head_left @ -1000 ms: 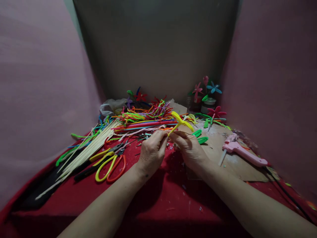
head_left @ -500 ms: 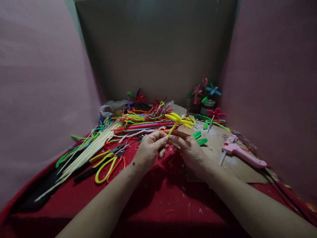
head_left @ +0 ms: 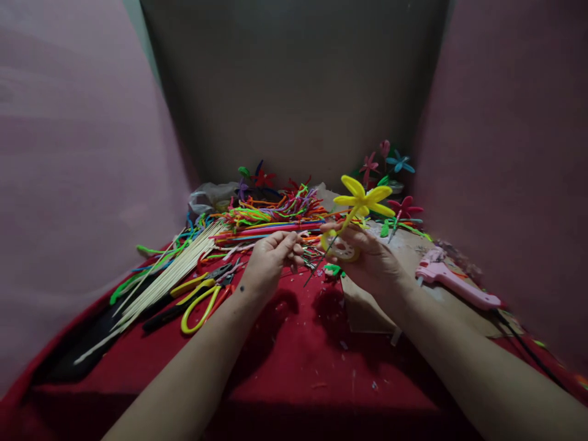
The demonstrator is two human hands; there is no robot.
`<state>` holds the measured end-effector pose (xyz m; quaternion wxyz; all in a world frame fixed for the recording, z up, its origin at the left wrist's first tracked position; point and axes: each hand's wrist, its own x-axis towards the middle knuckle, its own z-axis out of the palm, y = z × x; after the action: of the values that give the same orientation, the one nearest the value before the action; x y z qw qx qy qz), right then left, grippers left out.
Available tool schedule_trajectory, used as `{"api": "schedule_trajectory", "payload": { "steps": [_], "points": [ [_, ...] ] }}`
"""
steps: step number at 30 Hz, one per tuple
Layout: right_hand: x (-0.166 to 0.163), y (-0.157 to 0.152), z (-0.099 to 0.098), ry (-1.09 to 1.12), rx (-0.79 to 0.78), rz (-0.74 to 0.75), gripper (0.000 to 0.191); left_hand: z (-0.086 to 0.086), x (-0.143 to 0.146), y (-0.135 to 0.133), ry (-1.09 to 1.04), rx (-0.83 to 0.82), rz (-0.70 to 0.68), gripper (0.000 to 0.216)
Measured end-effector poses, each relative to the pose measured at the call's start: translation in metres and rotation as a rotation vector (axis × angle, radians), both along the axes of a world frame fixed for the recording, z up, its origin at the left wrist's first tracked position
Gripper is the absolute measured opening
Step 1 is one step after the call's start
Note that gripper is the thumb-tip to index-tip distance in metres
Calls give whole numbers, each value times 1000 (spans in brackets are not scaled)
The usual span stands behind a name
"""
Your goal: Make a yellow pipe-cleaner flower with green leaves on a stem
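My right hand (head_left: 374, 260) is closed around a yellow pipe-cleaner flower (head_left: 361, 199), its bloom up above the fingers. The flower's thin dark stem slants down and left, its upper part wrapped in yellow. Against the same hand's fingers sits a yellow ring-shaped spool (head_left: 351, 251) with a pale, holed core. My left hand (head_left: 271, 260) is a little to the left, thumb and index pressed together; whatever may be between them is too small to make out. A green fuzzy piece (head_left: 334, 269) shows below the spool.
Bamboo skewers (head_left: 169, 275), pliers (head_left: 202, 282) and yellow-handled scissors (head_left: 199, 312) lie left on the red cloth (head_left: 294, 367). Piled pipe cleaners (head_left: 275, 211) are behind. A pink glue gun (head_left: 454, 285) rests on cardboard (head_left: 367, 306) at right; its cord runs toward the front right.
My hands have moved apart. The flower has risen and turned its bloom toward me in my right hand, and the spool now shows there. My left hand has let go of the stem.
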<state>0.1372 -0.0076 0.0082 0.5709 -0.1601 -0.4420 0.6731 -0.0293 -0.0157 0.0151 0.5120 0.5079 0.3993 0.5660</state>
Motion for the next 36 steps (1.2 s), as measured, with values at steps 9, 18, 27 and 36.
{"api": "schedule_trajectory", "payload": {
  "steps": [9,18,27,36],
  "points": [
    [11,3,0,-4,54,-20,7,-10,3,2,-173,-77,16,11],
    [7,7,-11,-103,18,-14,13,-4,-7,25,-303,-267,-65,11],
    [5,10,-20,-87,-22,55,19,-30,2,27,-180,-308,-119,20],
    [-3,1,-15,-51,-33,67,17,-10,2,8,-136,-213,-123,28]
  ]
}}
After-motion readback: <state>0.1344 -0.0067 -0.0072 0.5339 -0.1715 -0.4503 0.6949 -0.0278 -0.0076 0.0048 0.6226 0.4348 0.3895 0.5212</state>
